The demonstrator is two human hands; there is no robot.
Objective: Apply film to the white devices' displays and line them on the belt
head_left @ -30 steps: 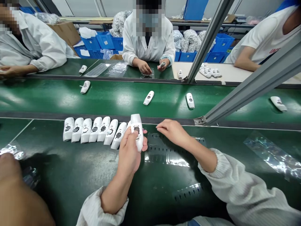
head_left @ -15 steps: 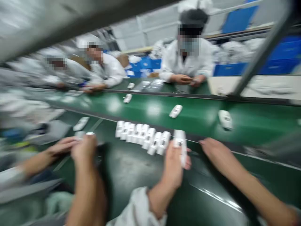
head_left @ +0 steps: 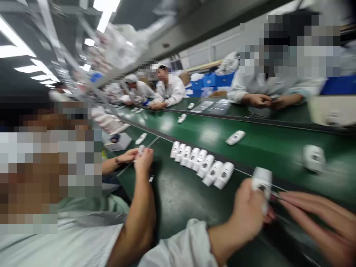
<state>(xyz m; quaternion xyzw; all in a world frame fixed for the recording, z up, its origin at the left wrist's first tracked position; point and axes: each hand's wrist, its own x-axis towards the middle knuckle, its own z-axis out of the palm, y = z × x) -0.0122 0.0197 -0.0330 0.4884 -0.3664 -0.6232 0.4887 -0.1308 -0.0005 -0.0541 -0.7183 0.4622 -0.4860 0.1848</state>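
Note:
My left hand grips a white plastic handheld device upright, its round dark-centred face turned towards me. My right hand lies at the right edge, blurred, its fingertips reaching close to that device. A thin dark strip may lie near those fingers, but the blur hides it. Behind them, a slanting row of several similar white devices lies on the green bench mat. To my left, a co-worker's hands hold a small white item.
A green conveyor belt runs beyond the row, carrying white devices such as one and another. Co-workers in white coats sit along the far side. Blue crates stand behind them.
The view has swung left and tilted strongly, so the bench now slants. My left hand still holds the device, and my right hand's fingers appear closer to it.

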